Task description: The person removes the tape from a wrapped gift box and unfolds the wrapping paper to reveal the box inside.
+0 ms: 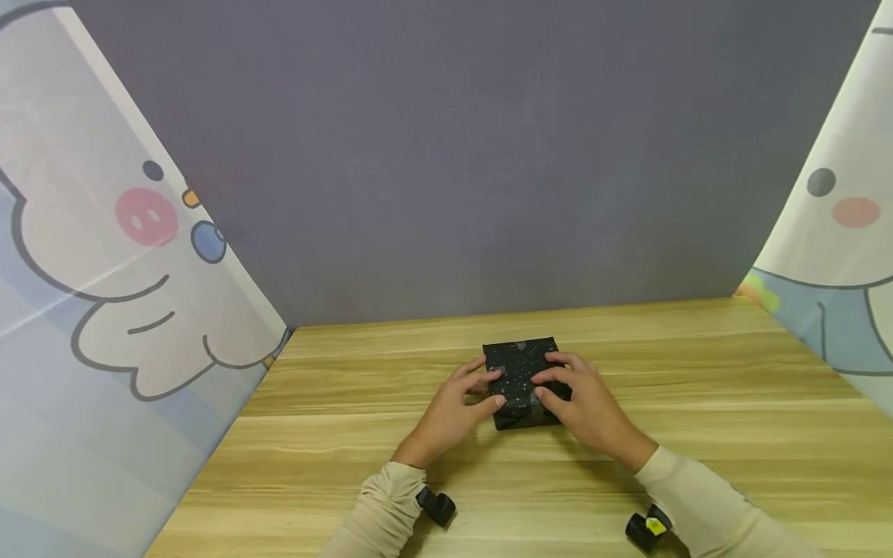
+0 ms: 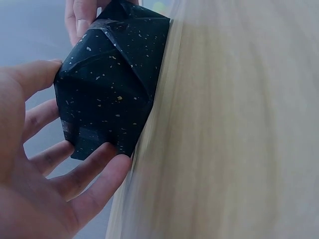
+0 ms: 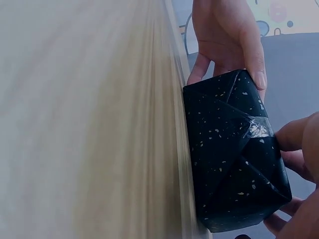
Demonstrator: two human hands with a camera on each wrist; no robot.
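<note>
A box wrapped in black speckled paper (image 1: 518, 372) lies on the wooden table, with folded flaps on its near side. Clear tape (image 3: 259, 127) crosses the top edge of that side. My left hand (image 1: 456, 407) holds the box's left end, thumb on the near top edge and fingers spread over the top and side, as the left wrist view shows. My right hand (image 1: 589, 407) grips the right part, its thumb by the tape and its bent fingers over the top and right side. The underside of the box is hidden.
The wooden table (image 1: 335, 434) runs back to a grey upright panel (image 1: 460, 163). Cartoon-printed sheets (image 1: 77, 232) stand at the left and right. Both wrists carry a black strapped device (image 1: 436, 507) over beige sleeves.
</note>
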